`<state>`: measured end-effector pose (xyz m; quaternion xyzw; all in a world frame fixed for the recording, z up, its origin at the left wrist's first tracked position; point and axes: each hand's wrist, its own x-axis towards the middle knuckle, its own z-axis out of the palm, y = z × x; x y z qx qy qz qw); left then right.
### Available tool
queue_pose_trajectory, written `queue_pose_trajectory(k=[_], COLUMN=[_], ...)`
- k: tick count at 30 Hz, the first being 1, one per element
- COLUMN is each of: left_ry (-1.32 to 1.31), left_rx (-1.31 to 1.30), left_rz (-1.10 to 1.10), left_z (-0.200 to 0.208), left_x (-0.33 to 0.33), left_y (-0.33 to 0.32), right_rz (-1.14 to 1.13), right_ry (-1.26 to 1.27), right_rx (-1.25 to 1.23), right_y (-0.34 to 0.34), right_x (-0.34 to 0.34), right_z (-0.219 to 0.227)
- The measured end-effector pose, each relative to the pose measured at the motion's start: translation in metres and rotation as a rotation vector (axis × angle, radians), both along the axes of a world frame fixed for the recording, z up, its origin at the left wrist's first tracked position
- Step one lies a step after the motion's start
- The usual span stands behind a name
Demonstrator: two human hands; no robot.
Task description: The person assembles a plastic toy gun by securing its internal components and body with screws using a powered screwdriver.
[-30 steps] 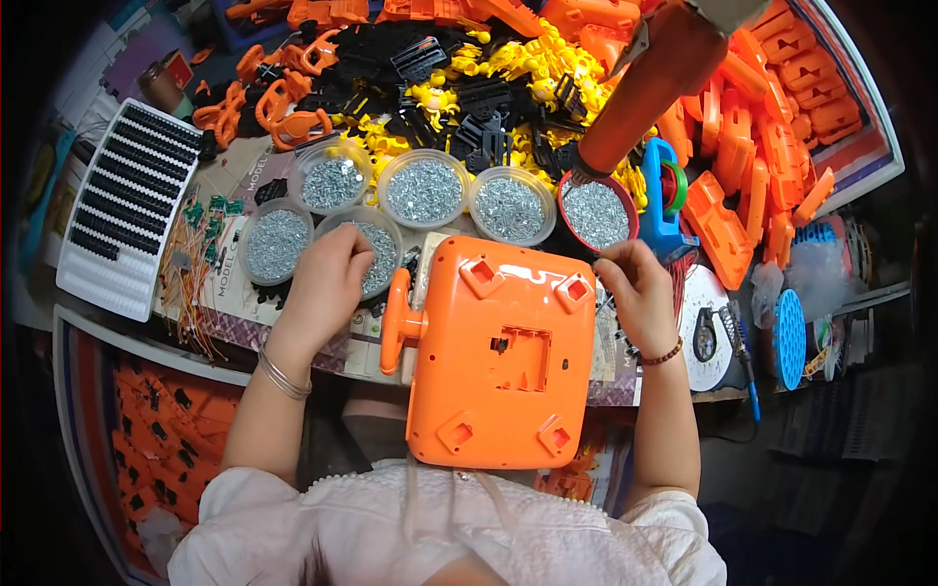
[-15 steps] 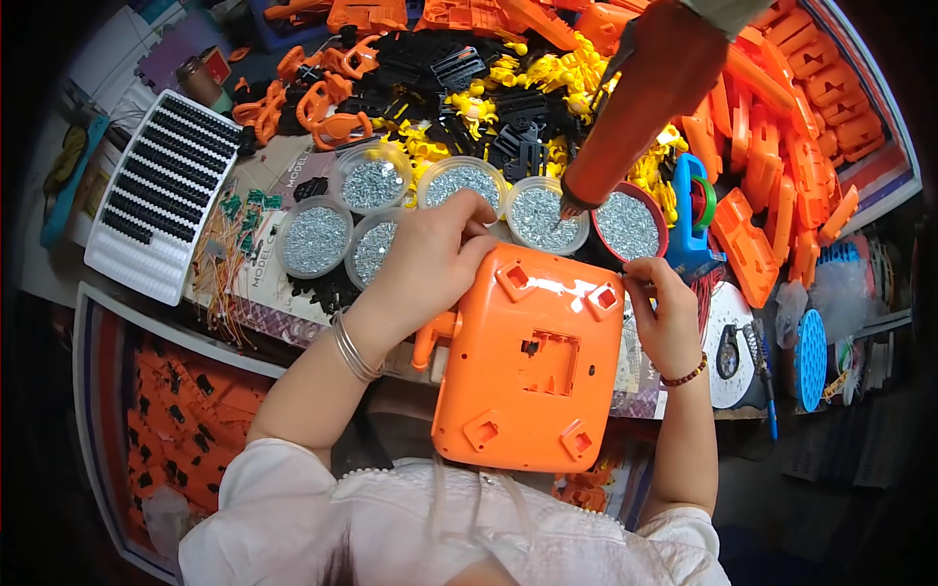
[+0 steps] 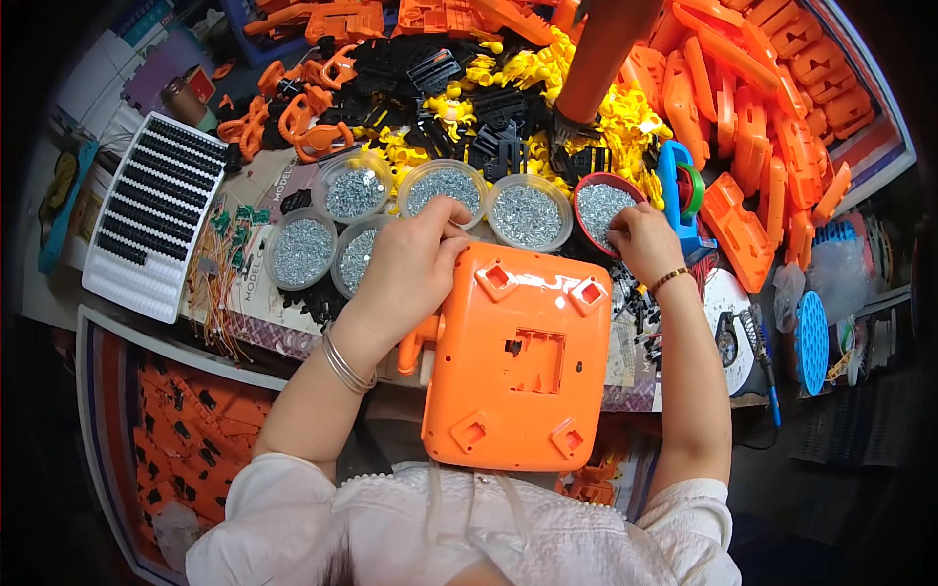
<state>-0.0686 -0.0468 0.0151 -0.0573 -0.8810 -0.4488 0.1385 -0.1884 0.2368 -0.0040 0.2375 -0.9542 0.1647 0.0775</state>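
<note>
An orange plastic housing (image 3: 498, 420) lies back side up in front of my chest, with a square recess in its middle and a raised square hole near each corner. My left hand (image 3: 415, 259) is closed at its upper left corner, fingertips drawn together; what they may pinch is hidden. Over the rim of a red bowl (image 3: 587, 227) of small metal screws (image 3: 601, 205), my right hand (image 3: 650, 244) is closed with its fingertips down at the screws. Anything between those fingers is too small to make out. A hanging reddish power screwdriver (image 3: 608, 59) is above the bench, beyond the bowls.
Several clear tubs (image 3: 531, 213) of screws line the bench. Behind them lie heaped yellow parts (image 3: 625, 122), black parts (image 3: 498, 107) and orange shells (image 3: 733, 127). At left are a white tray (image 3: 127, 283) with black pieces and thin wires (image 3: 220, 303); a blue tape dispenser (image 3: 674, 181) stands at right.
My right hand has moved from the housing's upper right corner up to the red bowl. The screwdriver has swung up and away from the tubs. My left hand keeps its place at the housing.
</note>
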Motion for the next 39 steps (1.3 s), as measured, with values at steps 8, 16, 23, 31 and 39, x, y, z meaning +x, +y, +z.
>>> queue_pose_trajectory(k=[8,16,23,31,39], left_ry=[0.048,-0.010,-0.096,-0.120,0.018], left_rx=[-0.205,-0.525,-0.563,-0.488,-0.797], left_rz=[-0.034,0.107,0.117,0.194,0.568], left_z=[0.003,-0.014,-0.026,-0.014,0.014], left_x=[0.021,0.016,0.018,0.019,0.049], left_y=[0.008,-0.038,-0.050,-0.050,-0.095], right_rz=[-0.014,-0.003,-0.038,-0.028,-0.128], right_ry=[0.077,0.117,0.091,-0.429,-0.485], right_rx=[0.135,0.130,-0.152,-0.777,-1.019], right_y=[0.000,0.006,0.007,0.007,-0.005], right_x=[0.003,0.001,0.010,0.065,0.080], right_z=[-0.009,-0.015,-0.004,0.002,-0.014])
